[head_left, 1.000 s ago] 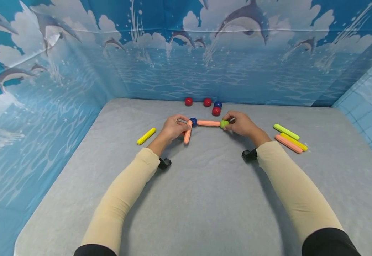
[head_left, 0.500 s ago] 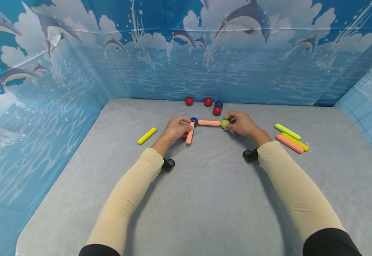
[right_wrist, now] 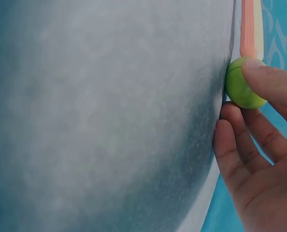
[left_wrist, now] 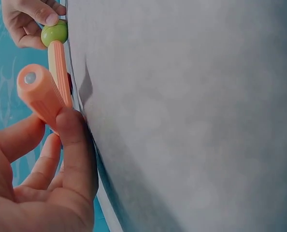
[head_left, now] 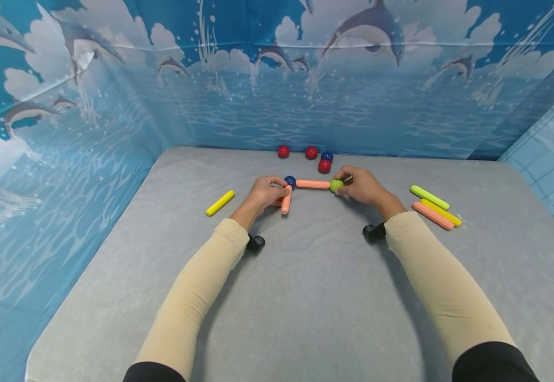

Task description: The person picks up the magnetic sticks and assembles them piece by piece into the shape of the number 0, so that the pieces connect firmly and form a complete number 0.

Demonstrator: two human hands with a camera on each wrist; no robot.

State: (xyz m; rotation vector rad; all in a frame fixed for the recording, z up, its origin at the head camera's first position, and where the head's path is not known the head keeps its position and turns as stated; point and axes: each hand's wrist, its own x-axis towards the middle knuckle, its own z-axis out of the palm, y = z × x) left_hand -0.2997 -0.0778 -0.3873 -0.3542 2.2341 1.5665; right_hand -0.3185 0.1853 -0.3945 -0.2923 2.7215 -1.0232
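Note:
My left hand (head_left: 263, 193) pinches an orange stick (head_left: 286, 201) between thumb and fingers. In the left wrist view a small silvery dot shows in the near end of that orange stick (left_wrist: 41, 92). Its far end meets a blue ball (head_left: 290, 182), partly covered by the fingers. From the blue ball a second orange stick (head_left: 313, 184) runs right to a green ball (head_left: 336, 185). My right hand (head_left: 360, 185) holds this green ball with thumb and fingertips; in the right wrist view the thumb lies on the green ball (right_wrist: 245, 84).
Red balls (head_left: 311, 153) and one blue ball (head_left: 326, 156) lie along the back of the grey table (head_left: 324, 297). A yellow stick (head_left: 220, 203) lies left of the hands. To the right are a lime stick (head_left: 429, 197), a yellow stick (head_left: 448, 216) and an orange stick (head_left: 432, 215).
My left hand has shifted slightly right and nearer, turning the pinched orange stick to stand more upright in the head view. The right hand stays at the green ball.

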